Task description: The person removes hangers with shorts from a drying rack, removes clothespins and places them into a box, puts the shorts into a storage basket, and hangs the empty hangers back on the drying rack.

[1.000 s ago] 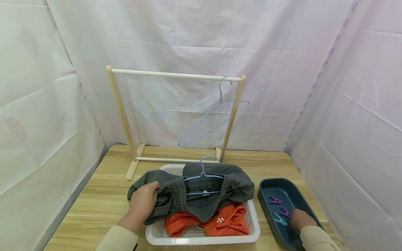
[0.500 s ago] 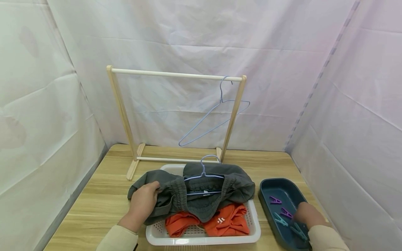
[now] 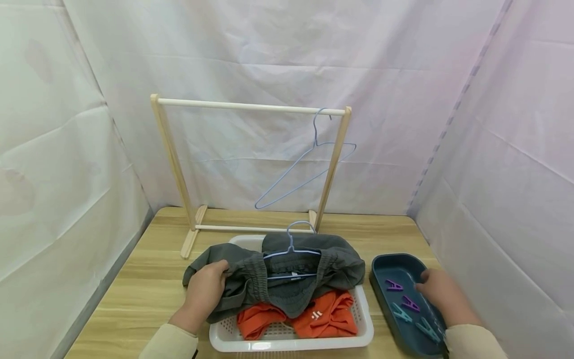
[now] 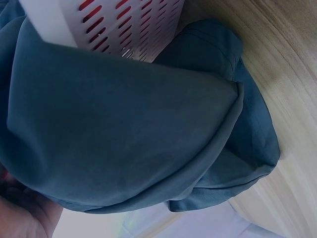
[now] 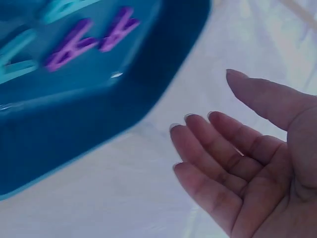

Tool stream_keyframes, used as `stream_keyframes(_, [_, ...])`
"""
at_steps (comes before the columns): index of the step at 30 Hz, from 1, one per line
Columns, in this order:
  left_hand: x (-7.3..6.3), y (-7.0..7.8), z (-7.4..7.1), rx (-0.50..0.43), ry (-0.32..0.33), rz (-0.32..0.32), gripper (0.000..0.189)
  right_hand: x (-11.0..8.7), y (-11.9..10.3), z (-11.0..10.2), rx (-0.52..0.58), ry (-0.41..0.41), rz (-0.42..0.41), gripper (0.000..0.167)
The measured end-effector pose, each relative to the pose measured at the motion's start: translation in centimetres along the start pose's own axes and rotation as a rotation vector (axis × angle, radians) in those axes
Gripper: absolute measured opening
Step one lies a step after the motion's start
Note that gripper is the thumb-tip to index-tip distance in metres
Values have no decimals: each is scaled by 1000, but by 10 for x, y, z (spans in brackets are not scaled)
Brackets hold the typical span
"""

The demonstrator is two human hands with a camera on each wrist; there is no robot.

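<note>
Dark grey elastic-waist pants lie across the white basket, with a light blue wire hanger set inside the waistband. My left hand grips the pants at their left side; in the left wrist view the cloth hides most of its fingers. At the right rim of the dark blue tray is my right hand, holding nothing. The right wrist view shows its fingers loosely extended, apart from the tray. Purple clothespins and teal clothespins lie in the tray.
Orange clothing lies in the basket under the pants. Behind stands a wooden rack, a second blue hanger hooked near its right end. White sheeting encloses the wooden table at the back and sides.
My right hand has come up out of the tray and moved to its right rim, uncovering a teal clothespin. The left hand and the pants have stayed in place.
</note>
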State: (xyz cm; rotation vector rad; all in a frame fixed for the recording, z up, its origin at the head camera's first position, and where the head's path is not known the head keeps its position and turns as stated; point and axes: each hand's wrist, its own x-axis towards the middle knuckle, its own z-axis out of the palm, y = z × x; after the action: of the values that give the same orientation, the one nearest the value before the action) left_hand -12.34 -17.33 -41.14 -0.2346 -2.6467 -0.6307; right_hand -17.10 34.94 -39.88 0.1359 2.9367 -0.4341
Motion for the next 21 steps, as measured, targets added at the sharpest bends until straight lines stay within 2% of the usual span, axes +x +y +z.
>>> stream_keyframes(3, [0, 1, 0, 0, 5, 1, 30, -7, -21, -9, 6, 22, -43, 49])
stream_keyframes(7, [1, 2, 0, -1, 9, 0, 30, -20, -51, -12, 55, 125, -96, 45])
stream_keyframes(14, [1, 4, 0, 11, 11, 6, 29, -35, -90, 3, 121, 330, -197, 40])
stream_keyframes(21, [1, 2, 0, 12, 14, -3, 28, -37, -123, 21, 193, 420, -316, 35])
